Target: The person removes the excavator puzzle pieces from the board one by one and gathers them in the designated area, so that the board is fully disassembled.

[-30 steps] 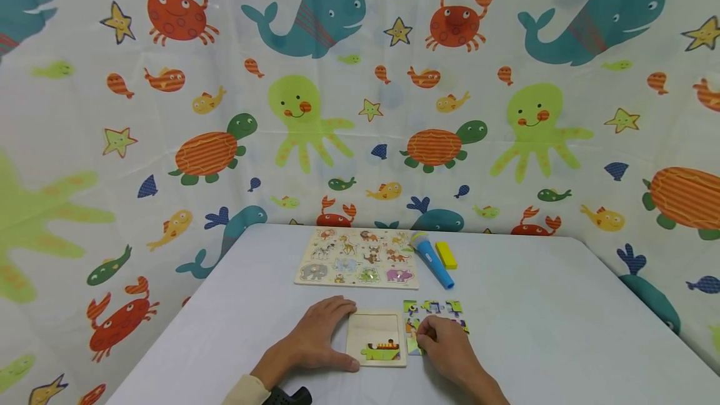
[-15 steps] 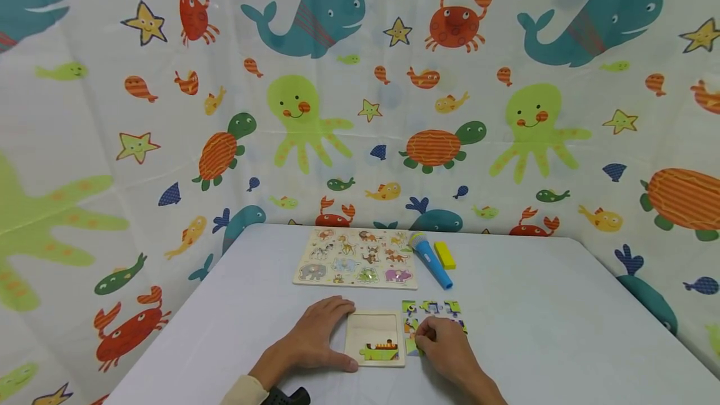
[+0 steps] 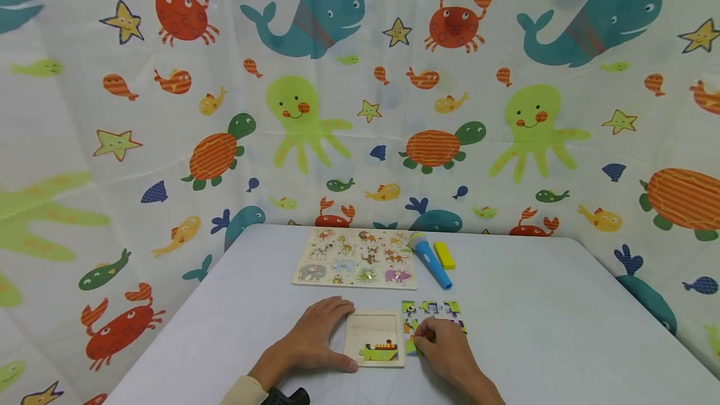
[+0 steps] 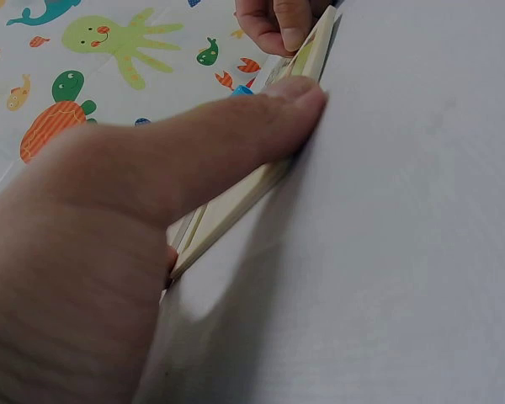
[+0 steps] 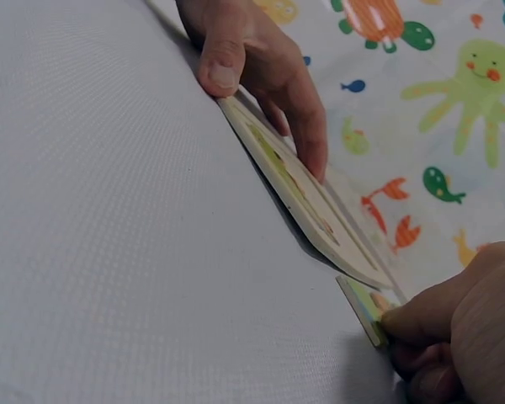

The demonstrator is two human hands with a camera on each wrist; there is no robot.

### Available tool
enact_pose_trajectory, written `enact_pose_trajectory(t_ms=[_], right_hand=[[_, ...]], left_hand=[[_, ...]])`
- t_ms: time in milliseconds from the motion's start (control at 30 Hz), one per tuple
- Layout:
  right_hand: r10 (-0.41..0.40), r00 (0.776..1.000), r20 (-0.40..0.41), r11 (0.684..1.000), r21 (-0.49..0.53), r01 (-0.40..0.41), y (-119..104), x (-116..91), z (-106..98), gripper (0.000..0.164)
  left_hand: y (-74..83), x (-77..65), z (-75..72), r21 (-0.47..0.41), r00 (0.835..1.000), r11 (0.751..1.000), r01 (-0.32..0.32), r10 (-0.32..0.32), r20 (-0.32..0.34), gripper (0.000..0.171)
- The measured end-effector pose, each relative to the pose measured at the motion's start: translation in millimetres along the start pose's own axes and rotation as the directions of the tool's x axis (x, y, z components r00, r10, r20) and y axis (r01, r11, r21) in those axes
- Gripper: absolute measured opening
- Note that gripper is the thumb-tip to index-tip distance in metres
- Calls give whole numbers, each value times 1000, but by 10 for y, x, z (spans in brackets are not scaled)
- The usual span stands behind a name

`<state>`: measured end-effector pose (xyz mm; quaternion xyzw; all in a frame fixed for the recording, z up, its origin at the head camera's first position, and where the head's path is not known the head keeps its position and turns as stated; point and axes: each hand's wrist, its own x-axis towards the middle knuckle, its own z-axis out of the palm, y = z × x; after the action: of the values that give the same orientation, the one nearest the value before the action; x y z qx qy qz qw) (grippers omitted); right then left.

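Observation:
A square wooden puzzle tray lies on the white table, with joined green pieces and an orange-and-black one along its bottom. My left hand holds the tray at its left side, thumb at the near corner and fingers at the far corner. Just right of the tray, my right hand has its fingers curled down on a flat green-and-blue puzzle piece, pinching its edge. More loose puzzle pieces are laid out in rows beyond this hand, which hides some of them.
Farther back stands a wooden animal peg board. Beside it lie a blue toy microphone and a yellow block. A curtain printed with sea animals hangs behind and left of the table.

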<state>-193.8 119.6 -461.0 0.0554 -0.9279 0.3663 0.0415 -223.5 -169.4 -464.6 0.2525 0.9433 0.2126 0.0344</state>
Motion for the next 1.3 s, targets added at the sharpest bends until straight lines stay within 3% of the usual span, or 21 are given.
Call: enact_pose_trajectory(t_ms=[233, 933, 1300], right_hand=[[-27, 1000, 14, 1000, 11, 27, -3, -5, -22, 10], [-9, 998, 54, 999, 48, 7, 23, 8, -49, 10], [-122, 990, 71, 989, 89, 115, -23, 0, -102, 5]], left_hand=[[21, -13, -8, 3, 1000, 1000, 5, -5, -7, 104], [43, -32, 24, 2, 1000, 1000, 10, -10, -4, 104], [53, -26, 66, 13, 1000, 1000, 11, -10, -14, 104]])
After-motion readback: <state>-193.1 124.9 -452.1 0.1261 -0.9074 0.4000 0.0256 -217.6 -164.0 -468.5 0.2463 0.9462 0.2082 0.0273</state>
